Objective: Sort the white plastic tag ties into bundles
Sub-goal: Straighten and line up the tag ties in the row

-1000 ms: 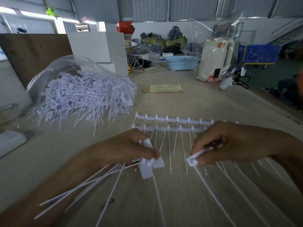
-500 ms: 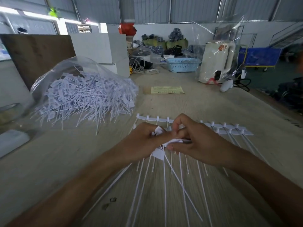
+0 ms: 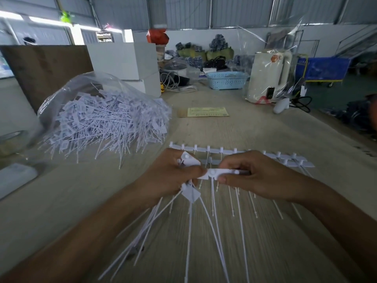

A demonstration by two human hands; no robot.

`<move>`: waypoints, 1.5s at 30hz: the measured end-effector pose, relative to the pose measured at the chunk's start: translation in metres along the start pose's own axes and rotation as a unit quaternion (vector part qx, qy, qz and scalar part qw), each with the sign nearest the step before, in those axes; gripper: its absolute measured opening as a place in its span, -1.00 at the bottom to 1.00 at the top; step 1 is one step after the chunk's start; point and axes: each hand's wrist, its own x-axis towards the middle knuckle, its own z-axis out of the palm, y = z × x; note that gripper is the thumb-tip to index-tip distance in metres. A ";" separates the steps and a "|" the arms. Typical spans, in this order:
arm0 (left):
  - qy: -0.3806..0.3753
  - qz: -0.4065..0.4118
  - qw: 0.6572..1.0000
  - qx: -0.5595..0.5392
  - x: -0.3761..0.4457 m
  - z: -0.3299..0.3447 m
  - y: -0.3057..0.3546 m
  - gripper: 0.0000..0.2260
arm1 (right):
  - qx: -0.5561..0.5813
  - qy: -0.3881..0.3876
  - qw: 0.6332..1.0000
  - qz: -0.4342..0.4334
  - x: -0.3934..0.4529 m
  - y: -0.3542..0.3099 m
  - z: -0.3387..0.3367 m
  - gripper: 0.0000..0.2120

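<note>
A bunch of white tag ties (image 3: 188, 178) is gripped in the left hand (image 3: 169, 176), whose fingers are curled round the flat heads while the thin tails fan out below toward 6 and 7 o'clock. How many ties are held there cannot be counted exactly; at least six tails are seen. A single tie (image 3: 220, 173) is pinched by the right hand (image 3: 253, 176) between thumb and bent fingers, its flat head lying sideways and touching the left hand's bunch. The two hands are met at the centre of the view.

Each tie is seen as a small flat rectangular tab with a round knob and a long, thin, straight tail, all in white plastic.

Just beyond the hands, at 12 o'clock from them, a row of ties (image 3: 265, 157) is laid out on the table (image 3: 265, 131), heads side by side and tails pointing toward the person; about ten heads are visible in the back line, and a second line in front is partly hidden by the hands.

At 10 o'clock a large heap of loose ties (image 3: 110, 123) is spilled from one clear plastic bag (image 3: 67, 94); they are too many to count.
</note>
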 end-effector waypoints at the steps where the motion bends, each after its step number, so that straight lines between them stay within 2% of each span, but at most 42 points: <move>1: 0.005 -0.009 1.000 -0.015 0.001 -0.002 0.000 -0.90 | -0.009 0.014 1.000 -0.013 0.001 0.000 0.000 -0.89; 4: -0.005 -0.053 0.998 -0.019 0.004 -0.004 0.000 -0.91 | -0.103 0.048 0.992 -0.055 0.001 -0.002 0.003 -0.90; 7: -0.048 -0.149 0.987 -0.023 0.003 -0.004 0.001 -0.92 | -0.278 0.065 0.951 -0.120 0.003 -0.005 0.007 -0.84; 8: -0.055 -0.169 0.984 -0.024 0.004 -0.005 0.002 -0.94 | -0.300 0.069 0.943 -0.128 0.004 -0.005 0.008 -0.83; 9: -0.058 -0.174 0.983 -0.021 0.005 -0.007 0.002 -0.94 | -0.277 0.058 0.952 -0.119 0.003 -0.005 0.007 -0.83; 11: -0.057 -0.164 0.985 0.003 0.006 -0.016 0.006 -0.89 | -0.154 0.011 0.985 -0.077 -0.003 -0.004 -0.005 -0.85; 13: -0.034 -0.150 0.987 0.040 0.005 -0.028 0.007 -0.82 | -0.039 -0.016 0.999 -0.033 -0.011 -0.003 -0.027 -0.84; 16: 0.027 -0.097 0.993 0.064 0.005 -0.032 0.004 -0.88 | 0.085 0.008 0.996 -0.006 -0.015 -0.003 -0.043 -0.88; 19: 0.042 -0.024 0.998 0.038 0.006 -0.015 0.009 -0.86 | 0.131 -0.024 0.991 0.028 -0.003 -0.005 -0.012 -0.84; 22: 0.020 0.008 1.000 0.019 0.009 0.002 0.014 -0.83 | 0.169 0.051 0.981 0.082 0.008 -0.002 0.021 -0.71; 24: 0.002 0.030 0.999 0.046 0.008 0.006 0.014 -0.82 | 0.179 0.071 0.978 0.081 0.009 -0.002 0.025 -0.73; 27: 0.053 0.030 0.998 0.031 0.008 -0.004 0.013 -0.88 | 0.202 0.032 0.977 0.053 0.005 -0.005 0.013 -0.83; 29: 0.048 0.022 0.998 0.029 0.007 -0.011 0.012 -0.90 | 0.211 0.020 0.976 0.047 0.003 -0.006 0.008 -0.84; 32: 0.006 0.003 1.000 0.024 0.005 -0.008 0.013 -0.89 | 0.180 0.051 0.982 0.034 0.005 -0.008 0.014 -0.83; 37: 0.028 -0.031 0.999 -0.011 0.005 -0.009 0.014 -0.79 | 0.113 0.143 0.983 0.007 0.008 -0.010 0.020 -0.80; 40: -0.007 -0.019 0.999 -0.027 0.003 -0.005 0.020 -0.75 | 0.091 0.156 0.984 0.007 0.009 -0.010 0.024 -0.80; 43: -0.037 -0.021 0.999 -0.033 0.003 -0.008 0.021 -0.71 | 0.130 0.159 0.979 0.022 0.009 -0.009 0.028 -0.80; 45: -0.062 -0.025 0.998 -0.012 0.001 -0.010 0.020 -0.66 | 0.151 0.132 0.979 0.044 0.008 -0.009 0.026 -0.81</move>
